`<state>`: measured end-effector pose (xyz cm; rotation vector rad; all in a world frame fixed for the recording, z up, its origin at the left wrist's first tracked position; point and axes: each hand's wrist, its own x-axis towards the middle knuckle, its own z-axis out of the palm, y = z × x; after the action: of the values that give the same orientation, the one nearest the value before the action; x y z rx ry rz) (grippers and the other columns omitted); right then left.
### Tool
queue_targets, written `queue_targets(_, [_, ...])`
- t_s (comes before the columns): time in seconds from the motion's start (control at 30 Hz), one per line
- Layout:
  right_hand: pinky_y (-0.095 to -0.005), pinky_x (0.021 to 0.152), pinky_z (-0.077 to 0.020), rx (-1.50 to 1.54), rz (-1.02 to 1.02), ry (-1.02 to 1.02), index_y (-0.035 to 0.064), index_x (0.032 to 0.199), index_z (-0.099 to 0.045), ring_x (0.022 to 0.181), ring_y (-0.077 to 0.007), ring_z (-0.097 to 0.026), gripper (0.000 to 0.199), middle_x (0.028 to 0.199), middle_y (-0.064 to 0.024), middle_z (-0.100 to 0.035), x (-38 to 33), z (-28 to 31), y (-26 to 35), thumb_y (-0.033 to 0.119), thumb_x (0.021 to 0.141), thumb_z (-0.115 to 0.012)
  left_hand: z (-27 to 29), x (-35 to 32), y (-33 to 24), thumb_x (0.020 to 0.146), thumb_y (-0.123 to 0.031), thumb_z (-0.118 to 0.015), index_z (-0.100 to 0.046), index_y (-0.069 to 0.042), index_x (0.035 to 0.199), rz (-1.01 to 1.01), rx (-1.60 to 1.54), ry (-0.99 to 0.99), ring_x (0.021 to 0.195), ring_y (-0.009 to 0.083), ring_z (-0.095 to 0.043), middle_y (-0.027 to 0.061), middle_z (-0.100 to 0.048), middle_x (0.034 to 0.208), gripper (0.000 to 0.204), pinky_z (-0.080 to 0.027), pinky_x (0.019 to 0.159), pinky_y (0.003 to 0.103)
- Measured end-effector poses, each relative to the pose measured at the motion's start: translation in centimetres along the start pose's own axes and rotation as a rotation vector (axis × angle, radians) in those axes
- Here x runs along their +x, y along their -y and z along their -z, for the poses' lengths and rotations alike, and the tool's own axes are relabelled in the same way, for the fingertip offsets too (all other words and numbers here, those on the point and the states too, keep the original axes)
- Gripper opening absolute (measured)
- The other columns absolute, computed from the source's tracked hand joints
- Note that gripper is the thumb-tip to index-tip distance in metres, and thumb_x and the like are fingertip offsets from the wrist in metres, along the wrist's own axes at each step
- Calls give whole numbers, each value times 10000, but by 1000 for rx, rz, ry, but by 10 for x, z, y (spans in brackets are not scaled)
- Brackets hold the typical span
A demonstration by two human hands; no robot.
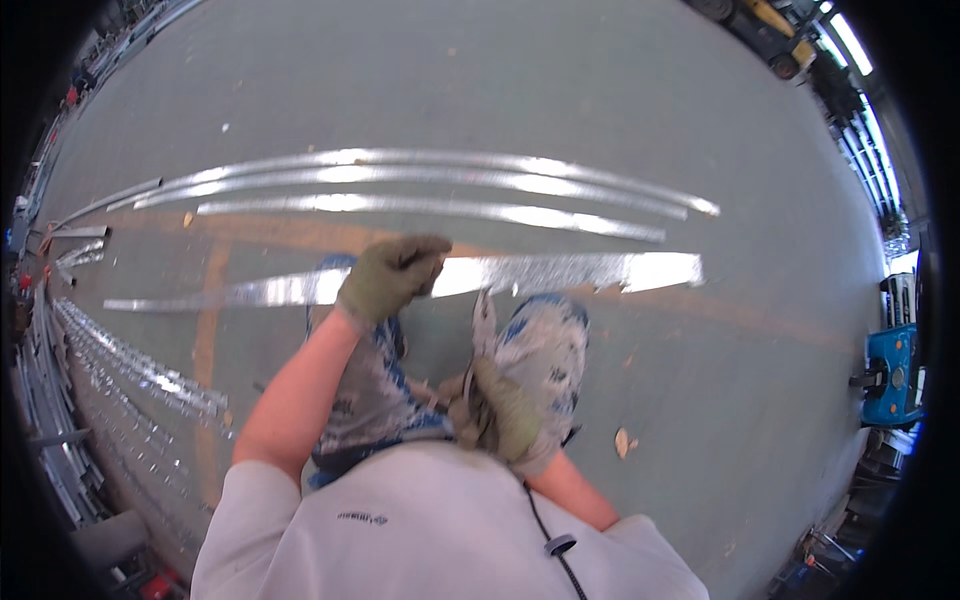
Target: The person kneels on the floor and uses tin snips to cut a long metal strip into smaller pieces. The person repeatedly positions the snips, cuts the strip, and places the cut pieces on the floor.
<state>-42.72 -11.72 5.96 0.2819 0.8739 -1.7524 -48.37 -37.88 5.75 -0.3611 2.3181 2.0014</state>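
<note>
My left hand (390, 275), in an olive work glove, is curled into a fist in front of my left knee. In the picture it overlaps a wide shiny metal strip (570, 272) lying on the floor; I cannot tell whether it touches the strip. My right hand (500, 415), gloved the same way, is close to my body by my right knee. It is closed around a pale grey object (484, 318) that sticks up from the fist; what kind of object it is, I cannot make out. Both knees are in blue-and-white patterned trousers.
Three long narrow metal strips (430, 206) lie side by side on the grey-green floor beyond the wide one. A pile of metal profiles (130, 375) runs along the left. A blue machine (893, 375) stands at the right and a yellow vehicle (775, 25) at the top right. Orange lines (205, 340) cross the floor.
</note>
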Motion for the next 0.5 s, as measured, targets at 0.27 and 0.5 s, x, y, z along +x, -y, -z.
queue_targets(0.27, [-297,512,-382,232,-18,216,102,1103,-698,551,-121,-495,543,752,5,-632,9,8,-13,604,1066,-494,-2,1,6,1021,-81,-646,-690,44,1278,21,-193,29,738,74,-588,11,-668,871,289,-529,679,241])
queue_targets(0.5, [-297,512,-383,321,5,481,121,1196,-670,567,-117,-476,523,729,19,-537,25,25,-30,595,1069,-490,-3,0,7,1018,-22,-638,-701,38,1249,-6,-256,64,726,77,-563,3,-650,843,247,-509,661,253])
